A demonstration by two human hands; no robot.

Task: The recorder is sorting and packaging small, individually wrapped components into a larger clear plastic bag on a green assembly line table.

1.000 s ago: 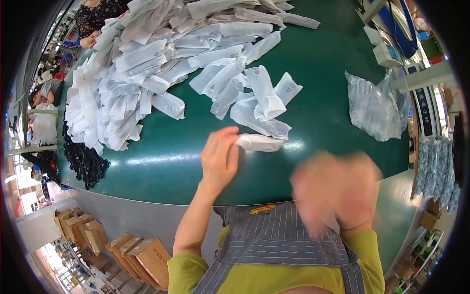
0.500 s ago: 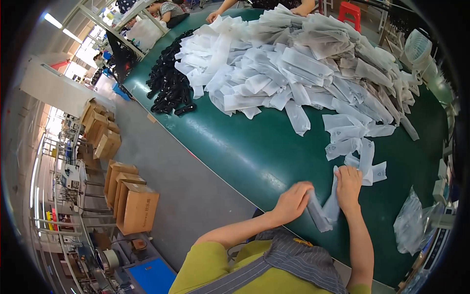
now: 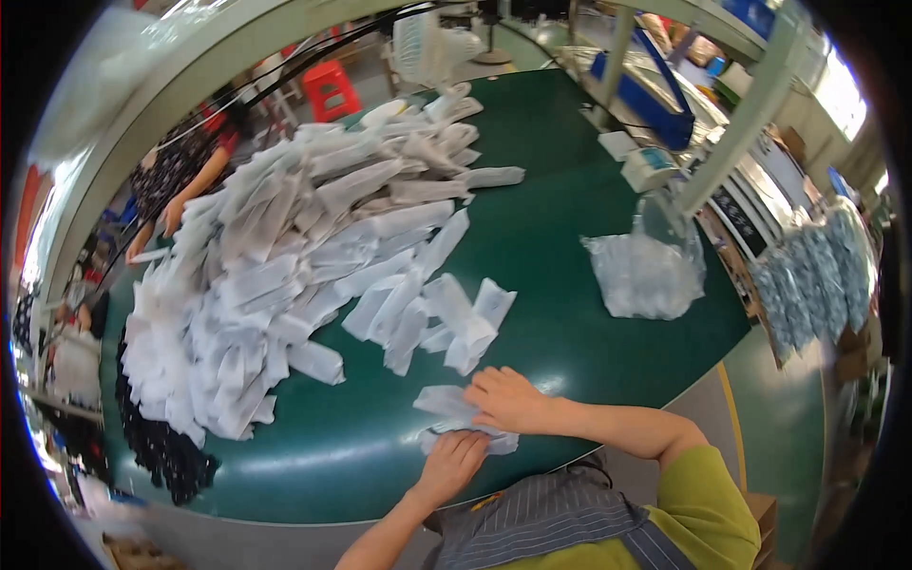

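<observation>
At the table's near edge my left hand (image 3: 456,461) is closed on a white frosted plastic sleeve (image 3: 442,400), fingertips pressing down on its lower part. My right hand (image 3: 511,401) reaches in from the right, just above the left one. Its bent fingers are closed on the same sleeve, and its thumb is hidden. The sleeve looks folded or crumpled under both hands; I cannot make out anything inside it. Beyond my hands lie several loose frosted sleeves (image 3: 465,328), beside a large heap of similar sleeves (image 3: 313,228).
The green table (image 3: 560,228) has black parts (image 3: 161,446) piled at its left edge and a clear plastic bag (image 3: 651,275) at right. Across the heap is another person's arm (image 3: 195,190). A red stool (image 3: 330,90), a fan (image 3: 423,52) and a metal post (image 3: 741,114) stand around.
The view has swung to the right. My hands were apart, with the sleeve bent between them; now they are close together over it, low on the table.
</observation>
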